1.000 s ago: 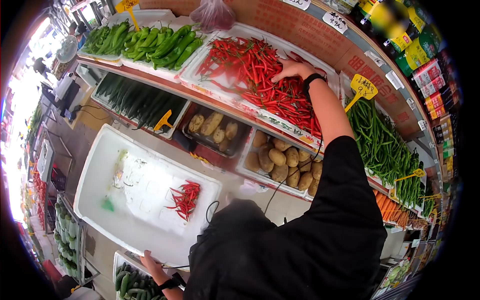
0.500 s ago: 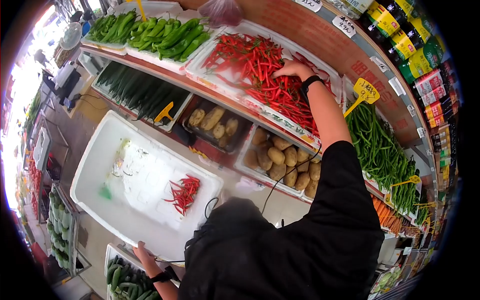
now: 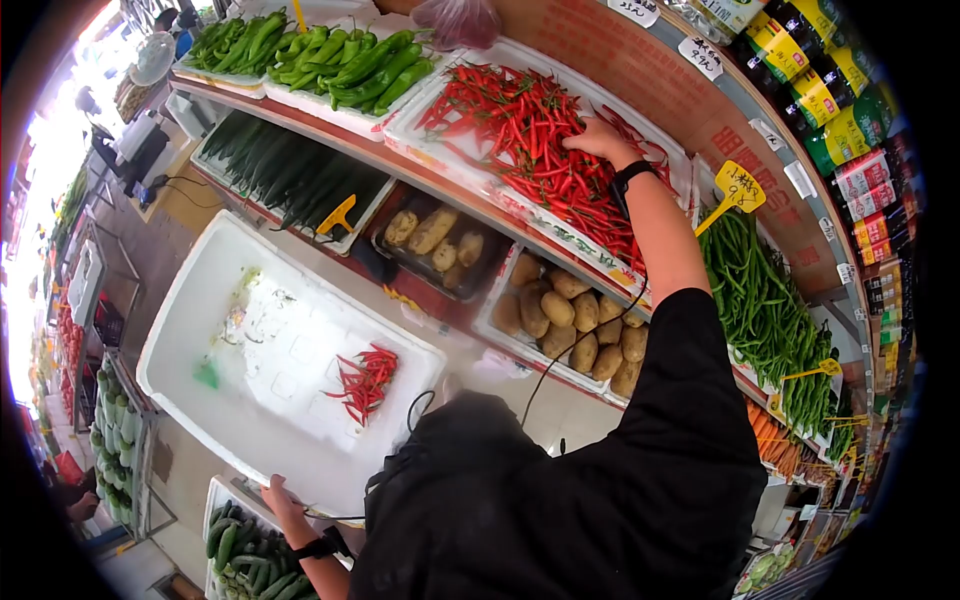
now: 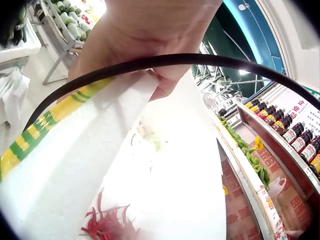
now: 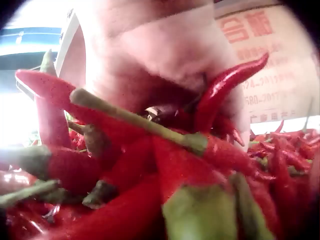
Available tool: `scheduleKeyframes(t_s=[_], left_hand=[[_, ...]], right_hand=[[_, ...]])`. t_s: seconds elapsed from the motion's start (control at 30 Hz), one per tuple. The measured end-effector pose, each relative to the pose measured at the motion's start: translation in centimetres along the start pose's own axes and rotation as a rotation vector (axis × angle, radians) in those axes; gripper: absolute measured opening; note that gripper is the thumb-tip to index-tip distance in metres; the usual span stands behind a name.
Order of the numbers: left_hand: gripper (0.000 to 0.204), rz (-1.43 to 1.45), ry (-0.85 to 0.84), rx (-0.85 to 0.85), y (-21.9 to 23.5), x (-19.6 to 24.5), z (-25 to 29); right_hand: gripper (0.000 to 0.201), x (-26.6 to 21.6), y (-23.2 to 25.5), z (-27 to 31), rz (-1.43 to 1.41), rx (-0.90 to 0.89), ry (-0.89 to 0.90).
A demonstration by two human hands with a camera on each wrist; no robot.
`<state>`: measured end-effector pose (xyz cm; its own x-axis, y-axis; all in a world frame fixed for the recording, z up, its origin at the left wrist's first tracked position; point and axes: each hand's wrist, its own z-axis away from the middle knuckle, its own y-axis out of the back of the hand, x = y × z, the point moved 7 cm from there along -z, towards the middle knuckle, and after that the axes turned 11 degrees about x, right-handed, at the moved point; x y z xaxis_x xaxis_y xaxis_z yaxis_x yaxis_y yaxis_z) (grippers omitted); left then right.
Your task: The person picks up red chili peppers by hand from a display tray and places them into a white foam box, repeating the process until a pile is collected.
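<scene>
My right hand [image 3: 602,143] is sunk into the heap of red chilies [image 3: 530,120] in a white foam tray [image 3: 415,145] on the upper shelf. In the right wrist view, the fingers of the right hand [image 5: 160,60] curl in over chilies [image 5: 135,165], with one bent chili [image 5: 225,90] sticking up against them. My left hand [image 3: 283,497] grips the near rim of a big white foam box [image 3: 290,420]. A small pile of red chilies [image 3: 366,385] lies inside that box. In the left wrist view, the left hand [image 4: 145,35] hooks over the rim, beside yellow-green tape [image 4: 45,122].
Green peppers [image 3: 370,70] lie left of the chili tray, and long green chilies [image 3: 760,290] right of it. Below are cucumbers [image 3: 285,170] and potatoes [image 3: 570,320]. A yellow price tag [image 3: 738,187] stands beside the tray. A black cable [image 3: 580,345] hangs by my right arm.
The shelves have shifted slightly right in the head view, while the foam box and left hand have shifted a little left. The right hand stays in the chili heap.
</scene>
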<state>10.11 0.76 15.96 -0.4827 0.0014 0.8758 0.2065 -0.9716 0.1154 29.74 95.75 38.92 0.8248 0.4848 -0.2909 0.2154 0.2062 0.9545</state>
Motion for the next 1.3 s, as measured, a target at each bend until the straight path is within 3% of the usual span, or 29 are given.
scheduleKeyframes(t_s=[0.07,0.2,0.33,0.43,0.47,0.57,0.67,0.73,0.8,1.03,1.13,1.3], left_hand=[[0.04,-0.02,0.035,-0.027,0.3,-0.4,-0.6],[0.041,-0.006,0.007,0.007,-0.8,0.6,0.2],[0.042,0.015,-0.015,-0.045,-1.0,0.3,-0.5],[0.043,-0.046,-0.011,-0.056,-0.6,0.0,-1.5],[0.043,-0.078,-0.006,-0.055,-0.4,-0.4,-1.7],[0.029,-0.012,-0.059,0.037,-1.2,0.6,-0.6],[0.029,0.012,-0.09,0.085,-1.1,0.3,-1.0],[0.027,-0.018,-0.081,0.041,-0.1,-0.8,-2.7],[0.025,-0.037,-0.072,0.019,0.3,-1.6,-3.8],[0.02,-0.053,-0.091,-0.001,0.9,-3.2,-6.7],[0.02,-0.074,-0.076,-0.024,0.7,-2.8,-6.0],[0.028,-0.073,-0.067,-0.042,-1.7,-0.1,-2.7]], right_hand=[[0.093,0.4,0.1,-0.2,0.038,0.099,-0.002],[0.091,0.3,0.8,0.5,-0.114,-0.012,0.0],[0.083,2.6,1.9,0.4,-0.186,0.173,0.059],[0.078,3.9,3.5,1.7,-0.396,0.417,0.048],[0.076,4.7,3.2,1.4,-0.48,0.221,-0.053],[0.075,6.7,2.4,0.4,-0.63,0.246,0.022],[0.072,8.7,1.4,-0.6,-0.683,0.26,-0.009],[0.069,8.1,1.9,0.6,-0.69,0.231,-0.033],[0.067,4.1,3.7,4.2,-0.669,0.163,-0.057],[0.072,2.7,3.2,4.1,-0.724,0.06,-0.011],[0.08,-0.3,4.5,5.5,-0.397,0.12,0.006],[0.097,0.6,1.1,0.8,-0.11,-0.028,0.123]])
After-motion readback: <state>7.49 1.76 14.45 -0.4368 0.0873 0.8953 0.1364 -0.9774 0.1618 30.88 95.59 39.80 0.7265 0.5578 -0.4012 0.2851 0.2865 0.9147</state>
